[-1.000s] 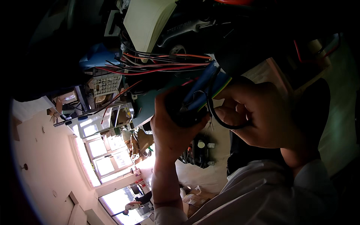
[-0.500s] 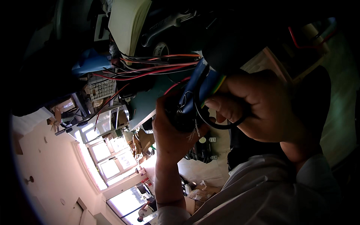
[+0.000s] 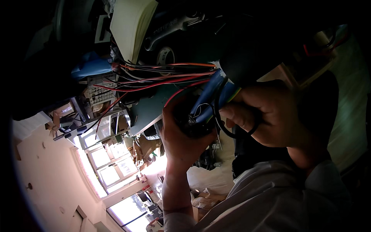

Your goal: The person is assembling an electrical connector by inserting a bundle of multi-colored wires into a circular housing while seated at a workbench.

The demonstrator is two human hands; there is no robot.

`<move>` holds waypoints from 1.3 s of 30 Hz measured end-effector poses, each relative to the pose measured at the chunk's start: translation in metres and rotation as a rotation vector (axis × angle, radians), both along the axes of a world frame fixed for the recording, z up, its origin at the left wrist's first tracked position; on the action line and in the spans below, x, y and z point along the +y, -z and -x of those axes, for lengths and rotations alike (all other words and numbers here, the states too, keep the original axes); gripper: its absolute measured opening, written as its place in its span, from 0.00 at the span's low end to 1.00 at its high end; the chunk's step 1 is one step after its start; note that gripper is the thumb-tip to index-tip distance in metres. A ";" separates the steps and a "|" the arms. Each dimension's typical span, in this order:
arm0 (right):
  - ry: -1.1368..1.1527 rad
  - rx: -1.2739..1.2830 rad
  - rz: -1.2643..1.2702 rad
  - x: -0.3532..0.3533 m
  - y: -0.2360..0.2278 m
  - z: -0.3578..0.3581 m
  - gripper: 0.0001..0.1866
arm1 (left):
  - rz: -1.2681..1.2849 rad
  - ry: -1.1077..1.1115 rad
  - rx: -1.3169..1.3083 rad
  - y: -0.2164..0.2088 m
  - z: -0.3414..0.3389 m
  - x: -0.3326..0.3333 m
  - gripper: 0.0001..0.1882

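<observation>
My left hand (image 3: 177, 145) is wrapped round a black part (image 3: 189, 118), whose kind is lost in shadow. A blue sleeve-like piece (image 3: 210, 92) with a yellow-green edge rises from that part, and thin bare wire strands (image 3: 199, 109) curl at its lower end. Closed beside it, my right hand (image 3: 266, 118) pinches a looped black cable (image 3: 226, 133) between thumb and fingers. Several red, orange and black wires (image 3: 166, 75) run leftward from the top of the blue piece, near a large dark shape (image 3: 247, 54).
Beyond the wires lie a wrench (image 3: 174, 29), a roll of tape (image 3: 165, 56) and a thick pad of paper (image 3: 131, 27) on a dark green table (image 3: 148, 110). A white plastic basket (image 3: 102, 92) and blue cloth (image 3: 92, 65) are at left. Bright windows (image 3: 112, 164) are lower left.
Both hands and the blue piece appear slightly farther right and lower. More of the loose red wire by my left hand shows. The distant person has moved mostly out of view.
</observation>
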State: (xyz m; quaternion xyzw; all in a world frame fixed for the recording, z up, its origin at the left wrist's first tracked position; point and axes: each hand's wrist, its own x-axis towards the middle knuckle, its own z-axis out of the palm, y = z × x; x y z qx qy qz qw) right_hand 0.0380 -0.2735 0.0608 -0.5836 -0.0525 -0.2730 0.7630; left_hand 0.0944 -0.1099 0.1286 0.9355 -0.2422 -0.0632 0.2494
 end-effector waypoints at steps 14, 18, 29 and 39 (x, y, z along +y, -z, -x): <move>-0.063 0.090 0.120 -0.019 0.014 0.032 0.03 | 0.080 0.018 0.057 0.042 0.029 -0.007 0.40; -0.081 0.244 0.068 -0.024 0.035 0.054 0.03 | 0.084 -0.001 0.089 0.084 0.049 -0.015 0.42; 0.117 0.236 0.302 -0.036 0.067 0.076 0.06 | 0.198 -0.099 0.136 0.123 0.064 -0.038 0.44; 0.078 0.296 0.237 -0.034 0.109 0.096 0.12 | 0.146 0.107 0.010 0.137 0.054 -0.032 0.45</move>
